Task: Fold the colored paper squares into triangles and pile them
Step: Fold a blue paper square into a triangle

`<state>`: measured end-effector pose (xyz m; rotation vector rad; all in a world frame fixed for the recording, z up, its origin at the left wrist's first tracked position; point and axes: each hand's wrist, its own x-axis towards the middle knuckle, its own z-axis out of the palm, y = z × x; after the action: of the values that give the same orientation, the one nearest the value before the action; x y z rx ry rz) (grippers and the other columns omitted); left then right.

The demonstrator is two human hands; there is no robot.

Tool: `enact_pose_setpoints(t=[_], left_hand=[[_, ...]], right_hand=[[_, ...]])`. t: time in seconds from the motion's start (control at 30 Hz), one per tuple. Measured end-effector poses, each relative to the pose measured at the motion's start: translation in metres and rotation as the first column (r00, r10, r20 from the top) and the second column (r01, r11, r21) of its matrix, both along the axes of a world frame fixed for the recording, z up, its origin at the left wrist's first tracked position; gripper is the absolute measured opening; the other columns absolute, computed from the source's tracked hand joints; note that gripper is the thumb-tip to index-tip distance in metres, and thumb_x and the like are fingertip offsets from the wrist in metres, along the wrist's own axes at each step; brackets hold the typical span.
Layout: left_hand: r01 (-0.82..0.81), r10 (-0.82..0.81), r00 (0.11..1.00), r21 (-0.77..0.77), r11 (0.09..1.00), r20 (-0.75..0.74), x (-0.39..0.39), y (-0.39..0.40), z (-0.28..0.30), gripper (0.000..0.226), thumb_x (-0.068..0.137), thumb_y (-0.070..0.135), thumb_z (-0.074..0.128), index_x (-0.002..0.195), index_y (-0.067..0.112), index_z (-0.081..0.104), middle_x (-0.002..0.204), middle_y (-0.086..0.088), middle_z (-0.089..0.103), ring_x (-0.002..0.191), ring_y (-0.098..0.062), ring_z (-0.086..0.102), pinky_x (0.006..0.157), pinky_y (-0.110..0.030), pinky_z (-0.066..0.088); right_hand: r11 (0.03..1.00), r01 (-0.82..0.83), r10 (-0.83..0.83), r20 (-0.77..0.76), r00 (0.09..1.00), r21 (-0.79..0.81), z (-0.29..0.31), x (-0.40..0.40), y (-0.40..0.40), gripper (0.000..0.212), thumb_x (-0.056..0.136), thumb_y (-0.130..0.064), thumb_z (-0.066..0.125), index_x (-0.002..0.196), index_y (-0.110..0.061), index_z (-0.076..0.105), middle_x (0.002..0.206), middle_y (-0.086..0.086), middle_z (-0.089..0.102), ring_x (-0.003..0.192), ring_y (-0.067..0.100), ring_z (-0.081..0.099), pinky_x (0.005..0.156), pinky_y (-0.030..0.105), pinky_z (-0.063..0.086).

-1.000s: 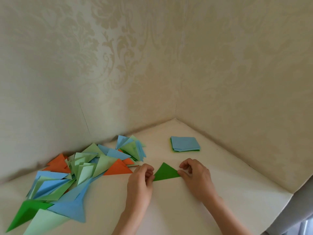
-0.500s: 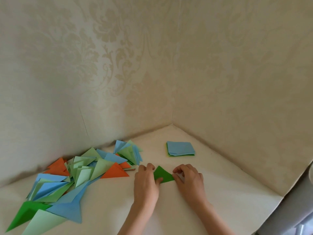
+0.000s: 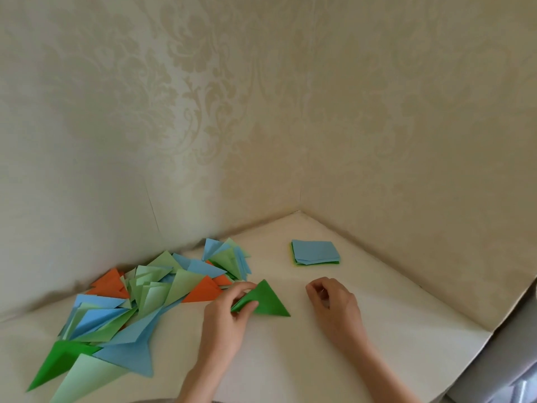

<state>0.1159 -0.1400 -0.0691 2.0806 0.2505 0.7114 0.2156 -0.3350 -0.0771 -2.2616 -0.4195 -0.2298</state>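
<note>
Green paper triangle (image 3: pixel 266 301) pinched by left hand (image 3: pixel 225 318), creased.

Soft, even, warm light, faint shadows, no glare; slightly soft focus, wide-angle bending at edges

Cream damask wallpaper (image 3: pixel 203 97), pale tabletop (image 3: pixel 319 359)

Left hand (image 3: pixel 225 317) is extended forward from lower centre, palm down, thumb and fingers pinched on the near-left corner of the dark green folded paper triangle (image 3: pixel 268 301). Right hand (image 3: pixel 334 305) is rested palm down just right of it, fingers loosely curled under, nothing held. Both forearms bare, angled in from the bottom edge
</note>
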Motion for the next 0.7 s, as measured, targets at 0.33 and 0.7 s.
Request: enact_pose_setpoints(t=[0.33,0.7], left_hand=[[-0.103,0.112,0.992,0.137,0.985,-0.056,-0.027,0.071,-0.011,0.033,0.080,0.014,0.076,0.100,0.038,0.065,0.099,0.024,0.066,0.094,0.008,0.060,0.075,-0.014,0.051],[-0.293,0.336,0.942,0.419,0.860,-0.031,-0.013,0.079,-0.013,0.034,0.069,0.018,0.083,0.098,0.029,0.068,0.096,0.012,0.055,0.091,-0.015,0.048,0.064,-0.033,0.050]], right_hand=[[0.977,0.067,-0.016,0.239,0.971,-0.205,0.010,0.053,0.023,0.034,0.078,-0.011,0.075,0.110,-0.009,0.068,0.117,0.009,0.065,0.105,0.029,0.063,0.088,0.042,0.048],[0.915,0.124,-0.020,0.264,0.964,-0.384,0.006,0.066,0.034,0.021,0.093,-0.032,0.059,0.108,-0.025,0.072,0.115,-0.007,0.068,0.111,0.016,0.059,0.100,0.037,0.029]])
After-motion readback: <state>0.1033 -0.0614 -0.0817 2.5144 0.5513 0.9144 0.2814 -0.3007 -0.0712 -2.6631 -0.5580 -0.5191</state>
